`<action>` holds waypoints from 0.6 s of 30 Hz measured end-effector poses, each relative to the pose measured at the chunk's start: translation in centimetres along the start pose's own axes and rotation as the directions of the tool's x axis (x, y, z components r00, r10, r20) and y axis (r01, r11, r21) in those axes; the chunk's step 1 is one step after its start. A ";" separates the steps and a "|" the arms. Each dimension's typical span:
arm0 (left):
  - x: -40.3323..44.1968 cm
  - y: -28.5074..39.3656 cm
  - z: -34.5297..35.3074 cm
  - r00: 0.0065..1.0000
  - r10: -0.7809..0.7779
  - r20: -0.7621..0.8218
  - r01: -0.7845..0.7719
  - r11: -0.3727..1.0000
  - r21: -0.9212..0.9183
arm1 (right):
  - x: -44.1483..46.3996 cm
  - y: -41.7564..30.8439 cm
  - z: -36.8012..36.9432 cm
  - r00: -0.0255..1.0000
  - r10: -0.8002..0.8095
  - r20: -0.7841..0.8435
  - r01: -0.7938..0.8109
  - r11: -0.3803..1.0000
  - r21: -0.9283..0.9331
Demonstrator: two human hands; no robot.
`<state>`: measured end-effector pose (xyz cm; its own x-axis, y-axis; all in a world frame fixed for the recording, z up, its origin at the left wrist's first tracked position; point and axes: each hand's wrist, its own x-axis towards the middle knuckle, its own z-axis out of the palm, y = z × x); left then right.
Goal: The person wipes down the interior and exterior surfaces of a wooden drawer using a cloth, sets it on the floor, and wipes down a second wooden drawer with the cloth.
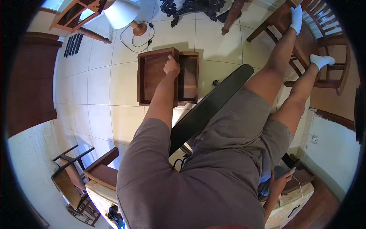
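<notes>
My left hand (pixel 171 66) reaches forward, its fingers closed over the right wall of a brown wooden drawer (pixel 156 82). This drawer lies tilted, partly overlapping a second wooden drawer (pixel 188 76) on its right. Both are open boxes on the tiled floor, and I see no contents in the upper one. At my right side, my right hand (pixel 279 184) is by a grey-blue flat thing (pixel 281 172) between thumb and fingers, with a thin white cable (pixel 299 187) near the fingertips. What that thing is, I cannot make out.
A long black armrest (pixel 213 105) crosses beside my lap. Ahead stand a lamp (pixel 121 14) with a looped cord and a carved dark table base (pixel 192 8). My socked feet rest on a wooden chair (pixel 305 40). More chairs (pixel 72 179) stand at lower left.
</notes>
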<state>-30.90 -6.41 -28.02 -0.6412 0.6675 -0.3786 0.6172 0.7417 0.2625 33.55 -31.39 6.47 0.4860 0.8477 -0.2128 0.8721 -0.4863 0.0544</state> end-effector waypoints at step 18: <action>3.9 -3.2 5.8 0.978 0.146 0.151 -0.131 0.986 -0.101 | 0.2 0.8 0.6 0.999 -0.031 -0.033 0.030 0.999 -0.019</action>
<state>-32.71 -6.61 -35.49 -0.4684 0.7508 -0.4658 0.6465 0.6505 0.3985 34.28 -31.79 5.85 0.4605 0.8688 -0.1822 0.8873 -0.4563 0.0668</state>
